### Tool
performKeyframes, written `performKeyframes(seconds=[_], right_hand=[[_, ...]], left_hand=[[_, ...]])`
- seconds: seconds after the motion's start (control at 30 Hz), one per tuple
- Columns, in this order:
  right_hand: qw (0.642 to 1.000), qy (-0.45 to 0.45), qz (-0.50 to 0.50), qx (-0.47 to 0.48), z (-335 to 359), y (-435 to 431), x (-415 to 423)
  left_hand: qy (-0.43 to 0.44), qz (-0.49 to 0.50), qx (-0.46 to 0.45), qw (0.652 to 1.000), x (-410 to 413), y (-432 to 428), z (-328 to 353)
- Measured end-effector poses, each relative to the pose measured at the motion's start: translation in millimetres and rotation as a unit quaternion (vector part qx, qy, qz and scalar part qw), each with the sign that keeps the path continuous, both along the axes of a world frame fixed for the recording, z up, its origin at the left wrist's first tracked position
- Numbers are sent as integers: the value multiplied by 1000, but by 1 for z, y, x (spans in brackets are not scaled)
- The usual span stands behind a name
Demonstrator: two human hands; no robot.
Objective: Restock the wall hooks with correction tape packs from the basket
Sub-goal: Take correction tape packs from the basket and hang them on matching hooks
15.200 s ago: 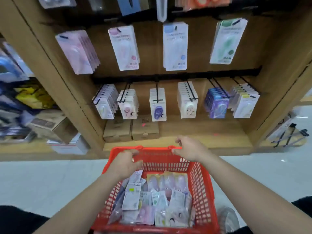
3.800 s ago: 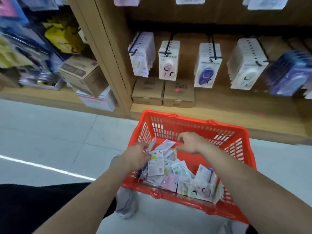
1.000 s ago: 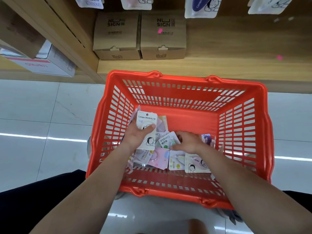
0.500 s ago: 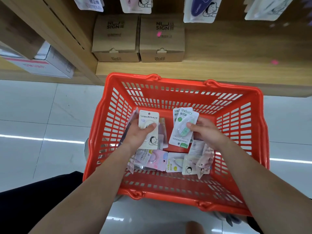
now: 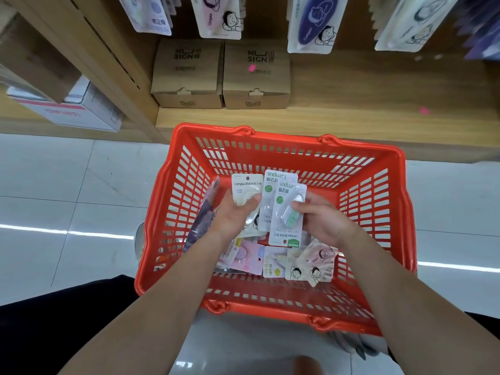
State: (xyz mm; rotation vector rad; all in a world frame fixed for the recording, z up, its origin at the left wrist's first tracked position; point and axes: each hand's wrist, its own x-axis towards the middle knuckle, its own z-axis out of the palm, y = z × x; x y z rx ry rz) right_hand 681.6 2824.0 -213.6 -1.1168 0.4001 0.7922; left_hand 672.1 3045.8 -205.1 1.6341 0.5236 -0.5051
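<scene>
Sorting stage, head view. The left hand (image 5: 232, 217) grips a white pack (image 5: 246, 192) of correction tape, thumb pressed on its front and fingers behind. The pack stands upright with its hang-hole at the top edge, presumably so it can go straight onto a hook. The right hand (image 5: 323, 221) pinches two green packs (image 5: 286, 212), one lapped over the other, thumb on the front blister. Their print reads upside down to the wearer, so they will probably need turning before hanging. Both hands are raised just above the basket (image 5: 297, 143), close together, with the green packs' edge touching the white pack. This looks like like-coloured stock being gathered into one handful before the reach upward. The loose packs (image 5: 273, 263) lie jumbled on the basket floor, some overlapping, and several purple packs (image 5: 203, 220) lean against its left wall. The basket sits on the pale tiled floor (image 5: 67, 190), close against the wooden shelf (image 5: 365, 104), which keeps stock within arm's reach of the display. Hanging packs (image 5: 216, 17) show only their lower ends along the top edge, and the hooks themselves are out of view. Two cardboard boxes (image 5: 186, 74) stand side by side on the shelf beneath them. Nothing in hand is yet on a hook.
</scene>
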Motion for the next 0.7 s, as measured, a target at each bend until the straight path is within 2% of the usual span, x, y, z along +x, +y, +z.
performKeyframes(seconds=[0.13, 0.37, 0.53, 0.7], right_hand=[[1000, -1, -1, 2, 1, 3, -2], [998, 5, 41, -37, 1, 14, -4], [996, 39, 14, -85, -7, 19, -6], [997, 59, -40, -38, -8, 28, -18]], left_hand=[[4, 19, 8, 1000, 3, 2, 2], [5, -20, 17, 1000, 3, 2, 0], [-3, 55, -14, 998, 4, 3, 0], [-16, 85, -32, 996, 5, 2, -5]])
